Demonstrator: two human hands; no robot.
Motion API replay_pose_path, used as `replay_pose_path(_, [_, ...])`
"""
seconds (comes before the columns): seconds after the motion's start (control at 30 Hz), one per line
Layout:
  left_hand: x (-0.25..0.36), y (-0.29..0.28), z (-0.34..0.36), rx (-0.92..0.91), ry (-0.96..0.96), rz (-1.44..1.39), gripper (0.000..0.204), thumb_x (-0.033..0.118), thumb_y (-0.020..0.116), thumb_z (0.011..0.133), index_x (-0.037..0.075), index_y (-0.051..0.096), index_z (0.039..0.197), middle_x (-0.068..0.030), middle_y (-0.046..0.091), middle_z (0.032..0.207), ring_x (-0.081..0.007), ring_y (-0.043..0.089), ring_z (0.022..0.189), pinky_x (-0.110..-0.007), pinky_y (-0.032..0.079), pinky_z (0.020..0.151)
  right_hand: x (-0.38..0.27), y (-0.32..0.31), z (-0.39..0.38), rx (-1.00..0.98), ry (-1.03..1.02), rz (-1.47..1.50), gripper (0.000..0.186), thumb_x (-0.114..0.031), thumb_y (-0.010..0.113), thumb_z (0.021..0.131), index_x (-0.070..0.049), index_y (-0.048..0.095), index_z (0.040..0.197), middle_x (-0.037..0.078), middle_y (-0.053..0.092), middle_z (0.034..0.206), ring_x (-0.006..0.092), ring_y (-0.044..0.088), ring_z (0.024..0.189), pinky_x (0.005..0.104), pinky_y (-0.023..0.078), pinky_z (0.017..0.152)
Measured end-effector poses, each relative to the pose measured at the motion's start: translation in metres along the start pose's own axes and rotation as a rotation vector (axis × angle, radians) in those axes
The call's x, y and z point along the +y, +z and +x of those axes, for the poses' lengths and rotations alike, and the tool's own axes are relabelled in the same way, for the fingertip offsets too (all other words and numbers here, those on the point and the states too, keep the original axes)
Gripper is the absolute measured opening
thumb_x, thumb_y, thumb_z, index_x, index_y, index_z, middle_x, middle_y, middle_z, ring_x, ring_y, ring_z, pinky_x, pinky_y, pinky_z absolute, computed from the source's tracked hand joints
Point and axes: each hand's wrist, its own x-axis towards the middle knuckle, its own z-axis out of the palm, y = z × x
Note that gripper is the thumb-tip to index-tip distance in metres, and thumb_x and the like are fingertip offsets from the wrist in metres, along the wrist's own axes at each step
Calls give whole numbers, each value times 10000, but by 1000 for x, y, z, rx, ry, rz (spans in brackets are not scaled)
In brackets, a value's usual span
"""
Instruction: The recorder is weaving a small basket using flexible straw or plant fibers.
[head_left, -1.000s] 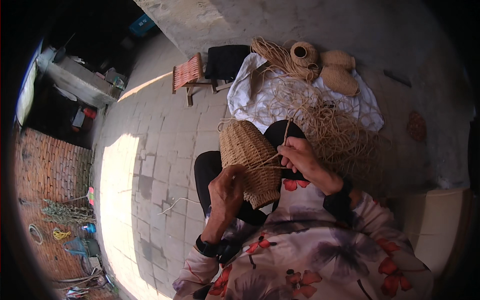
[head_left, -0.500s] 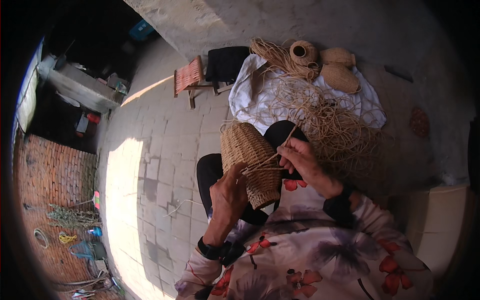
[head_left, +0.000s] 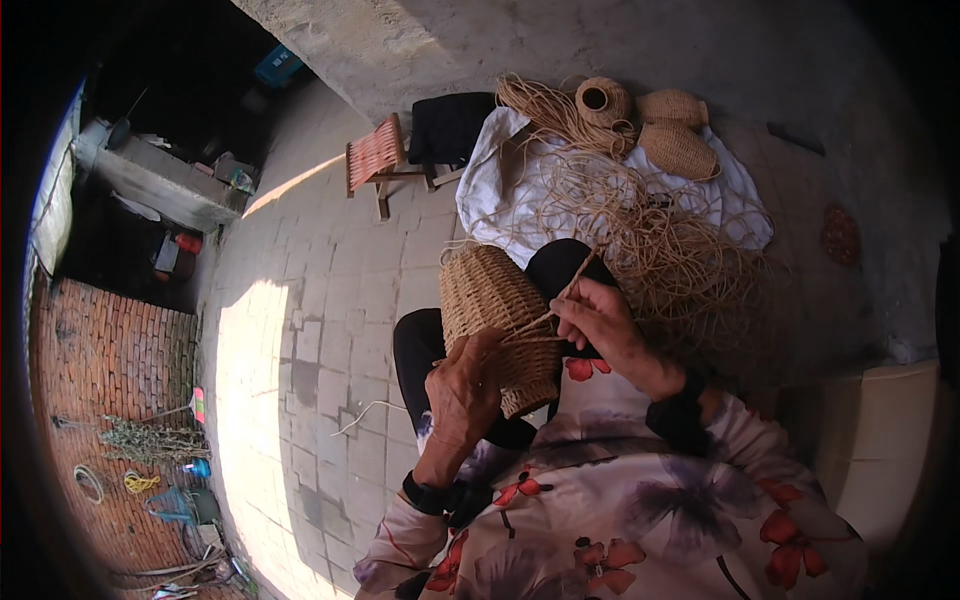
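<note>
A tan woven cord basket (head_left: 481, 292) lies tilted across my knees. My left hand (head_left: 463, 391) is closed over its lower left side, gripping at the strands; the fingertips are partly hidden against the weave. Just right of the basket, my right hand (head_left: 602, 326) pinches a tan cord (head_left: 578, 269), which stands up past the fingers and runs down across the basket's middle toward my left hand.
A white cloth (head_left: 488, 185) on the paved floor (head_left: 335, 260) bears tangled cords (head_left: 680, 270) and several woven baskets (head_left: 676, 152). Behind are a folding stool (head_left: 372, 152), a black-covered seat (head_left: 448, 128) and a concrete wall (head_left: 720, 55). A brick wall (head_left: 115, 350) stands left.
My left hand has moved slightly to the right along the basket, its fingers still closed. My right hand keeps its pinch on the cord with little movement.
</note>
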Motion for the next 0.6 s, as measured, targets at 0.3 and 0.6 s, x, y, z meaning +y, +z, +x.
replay_pose_path(0.3, [0, -3, -2, -61, -10, -67, 402, 21, 529, 809, 100, 522, 1204, -164, 644, 826, -313, 660, 716, -384, 519, 596, -4, 8, -6, -12, -103, -34, 170, -202, 609, 900, -37, 580, 871, 4, 587, 665, 34, 527, 570, 176, 421, 501])
replay_pose_path(0.6, [0, -16, 6, -213, -614, -1023, 474, 94, 528, 863, 41, 390, 1313, -112, 578, 989, -175, 640, 740, -277, 537, 645, 4, -7, -2, 171, -139, 200, 165, -222, 566, 930, -57, 563, 918, 27, 613, 801, 51, 552, 694, 193, 460, 579])
